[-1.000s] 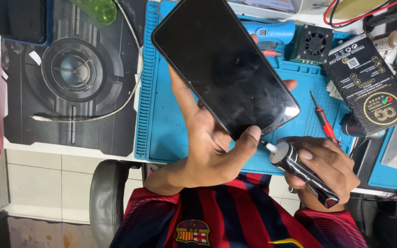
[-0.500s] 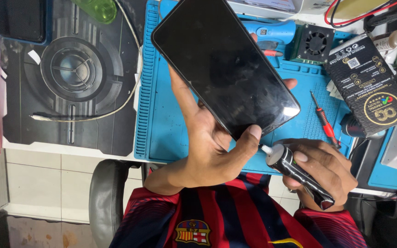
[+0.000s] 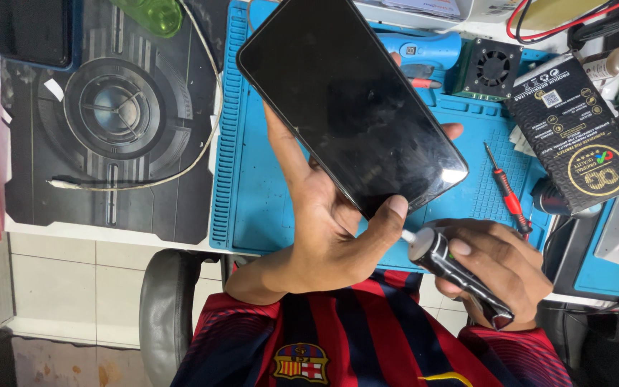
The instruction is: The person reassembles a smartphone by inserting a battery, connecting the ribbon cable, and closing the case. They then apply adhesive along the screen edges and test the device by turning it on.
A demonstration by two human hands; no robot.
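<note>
Smartphone (image 3: pixel 349 100) raised over the blue silicone repair mat (image 3: pixel 252 172), dark glass face up, tilted with its near right corner lowest. Left hand (image 3: pixel 324 236) cupped beneath it, thumb pressed on the near edge, fingers wrapped around the back with one fingertip showing past the right edge; firmly grasping the phone. Right hand (image 3: pixel 496 269) just right of and nearer than that corner, fingers curled tight around a black adhesive tube (image 3: pixel 456 272), white nozzle pointing left toward the phone's near corner, close to the left thumb; touching or just apart, cannot tell.

On the mat to the right, a red-handled screwdriver (image 3: pixel 506 190) lying free. Farther right, a black printed box (image 3: pixel 578 136) tilted on the bench. At the far edge, a blue power tool (image 3: pixel 424 50) beside a small black cooling fan (image 3: pixel 492 68). Left of the mat, a black pad with a round disc pattern (image 3: pixel 112 107), a white cable (image 3: pixel 180 165) looping across it. Far left corner, a second dark phone (image 3: pixel 30 29); beside it a green translucent piece (image 3: pixel 155 14). Nearest the camera, a red and blue striped jersey (image 3: pixel 338 330).
</note>
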